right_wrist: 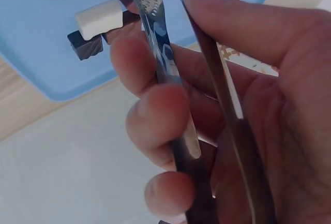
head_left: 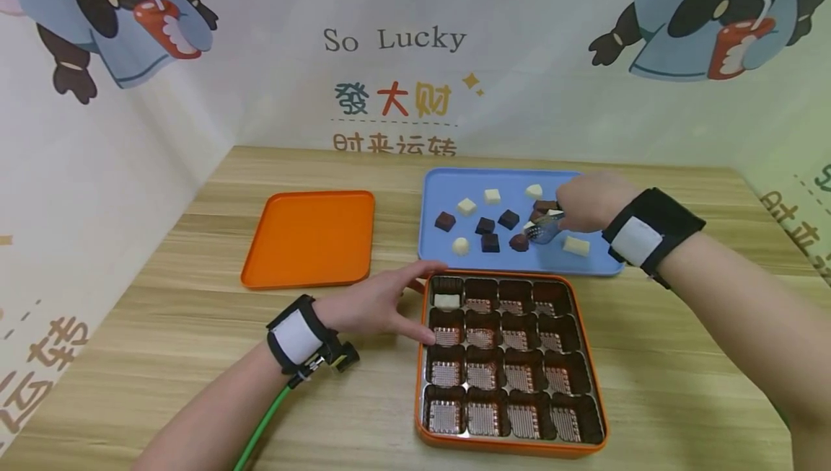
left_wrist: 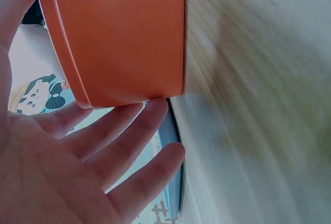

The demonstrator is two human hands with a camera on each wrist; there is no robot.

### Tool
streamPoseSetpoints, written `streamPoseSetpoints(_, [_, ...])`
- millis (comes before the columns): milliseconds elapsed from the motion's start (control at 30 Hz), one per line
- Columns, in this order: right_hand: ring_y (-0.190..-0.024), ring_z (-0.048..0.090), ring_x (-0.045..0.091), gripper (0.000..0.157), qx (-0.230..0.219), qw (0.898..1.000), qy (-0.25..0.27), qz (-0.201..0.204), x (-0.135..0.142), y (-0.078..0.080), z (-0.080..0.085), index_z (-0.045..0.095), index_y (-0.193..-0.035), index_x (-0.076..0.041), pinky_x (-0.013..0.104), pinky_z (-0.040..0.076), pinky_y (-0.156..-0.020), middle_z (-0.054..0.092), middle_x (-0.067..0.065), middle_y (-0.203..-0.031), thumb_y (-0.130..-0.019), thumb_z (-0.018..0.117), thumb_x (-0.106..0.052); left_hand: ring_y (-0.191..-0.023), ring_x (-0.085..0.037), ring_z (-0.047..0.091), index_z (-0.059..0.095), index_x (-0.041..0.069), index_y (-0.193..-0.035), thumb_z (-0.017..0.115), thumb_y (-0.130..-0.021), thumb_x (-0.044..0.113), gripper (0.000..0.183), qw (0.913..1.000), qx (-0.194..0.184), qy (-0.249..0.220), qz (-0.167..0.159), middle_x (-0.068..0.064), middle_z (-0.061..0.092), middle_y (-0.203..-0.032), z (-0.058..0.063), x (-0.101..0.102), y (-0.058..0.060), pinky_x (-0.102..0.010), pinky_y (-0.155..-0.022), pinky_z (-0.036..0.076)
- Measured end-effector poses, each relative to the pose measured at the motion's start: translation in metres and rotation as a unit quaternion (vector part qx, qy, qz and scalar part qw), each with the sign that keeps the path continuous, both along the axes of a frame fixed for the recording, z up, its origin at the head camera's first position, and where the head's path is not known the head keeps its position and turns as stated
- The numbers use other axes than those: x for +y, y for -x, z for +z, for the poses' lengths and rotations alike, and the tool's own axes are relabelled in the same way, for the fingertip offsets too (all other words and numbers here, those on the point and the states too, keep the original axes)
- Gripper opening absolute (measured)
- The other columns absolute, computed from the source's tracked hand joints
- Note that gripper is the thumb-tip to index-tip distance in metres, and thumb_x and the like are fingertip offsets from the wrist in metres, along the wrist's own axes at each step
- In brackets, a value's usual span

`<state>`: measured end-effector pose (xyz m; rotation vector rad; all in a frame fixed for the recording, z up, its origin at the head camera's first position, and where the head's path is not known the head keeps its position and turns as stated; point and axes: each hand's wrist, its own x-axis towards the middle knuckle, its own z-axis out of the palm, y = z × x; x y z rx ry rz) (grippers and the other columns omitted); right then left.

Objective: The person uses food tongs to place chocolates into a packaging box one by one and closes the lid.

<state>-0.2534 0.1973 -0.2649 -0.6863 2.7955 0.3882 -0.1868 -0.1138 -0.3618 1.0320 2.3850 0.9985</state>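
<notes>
My right hand (head_left: 594, 200) grips metal tongs (head_left: 545, 229) over the blue tray (head_left: 500, 263) at the back right. In the right wrist view, a white piece shows between the tips of the tongs. White and dark chocolates (head_left: 490, 243) lie scattered on this tray. My left hand (head_left: 379, 303) rests against the left side of an orange box (left_wrist: 114, 38), thumb at the rim and fingertips by the far left corner. Inside is a dark plastic insert (head_left: 500, 332) with rows of square compartments. One white chocolate (head_left: 446, 301) sits in the far left compartment.
An orange tray (head_left: 311, 240) lies at the back left of the wooden table (head_left: 350, 413). Printed cloth (head_left: 273, 45) hangs behind and along the sides. The box's far edge stands close to the blue tray. A green cable (head_left: 262, 424) runs along the left forearm.
</notes>
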Motion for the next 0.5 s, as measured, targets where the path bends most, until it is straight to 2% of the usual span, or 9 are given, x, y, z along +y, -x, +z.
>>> streamPoseSetpoints(133, [-0.054,0.041,0.015,0.025,0.026,1.0,0.008,0.015,0.005,-0.003,0.003,0.051,-0.065,-0.009,0.03,0.034,-0.051,0.042,0.0,-0.059,-0.083,0.06,-0.024,-0.113,-0.009,0.042,0.025,0.028,-0.141,0.073,-0.067,0.05,0.091,1.0,-0.002,0.001,0.001,0.01,0.033,-0.139,-0.001,0.0,0.0,-0.032,-0.092,0.036])
streamPoseSetpoints(267, [-0.052,0.039,0.014,0.028,0.041,0.999,0.01,0.021,0.011,-0.011,0.013,0.052,-0.061,-0.012,0.029,0.033,-0.049,0.038,-0.001,-0.056,-0.084,0.06,-0.025,-0.113,-0.009,0.043,0.026,0.03,-0.141,0.073,-0.067,0.048,0.09,0.9999,-0.012,0.0,0.005,0.011,0.033,-0.138,0.0,0.0,0.0,-0.032,-0.091,0.037])
streamPoseSetpoints(500, [-0.055,0.042,0.013,0.015,0.025,0.996,0.061,0.054,0.005,-0.036,0.035,0.065,-0.072,-0.018,0.03,0.033,-0.049,0.049,-0.005,-0.062,-0.083,0.063,-0.029,-0.113,-0.01,0.043,0.025,0.028,-0.141,0.074,-0.067,0.049,0.091,0.9998,-0.015,0.005,0.01,0.01,0.033,-0.139,-0.001,0.0,0.0,-0.032,-0.091,0.037])
